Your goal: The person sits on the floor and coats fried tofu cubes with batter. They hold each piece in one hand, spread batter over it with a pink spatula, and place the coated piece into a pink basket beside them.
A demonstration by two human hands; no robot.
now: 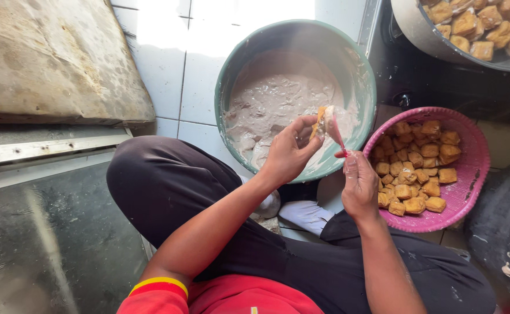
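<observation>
At lower centre of the frame, the right hand (359, 185) grips a pink spoon (337, 138) in closed fingers. Just above, the left hand (290, 152) pinches a tofu piece (321, 121), held over the green bowl (359, 70) of pale batter (272, 99). At right sits a pink basket (470, 168) of fried tofu (415, 168). A pot (418, 32) occupies the upper right.

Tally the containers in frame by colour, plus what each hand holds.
Green bowl of batter: 1
Pink basket of fried tofu: 1
Grey pan of fried tofu: 1
Left hand, tofu piece: 1
Right hand, pink spoon: 1
Total: 5
</observation>
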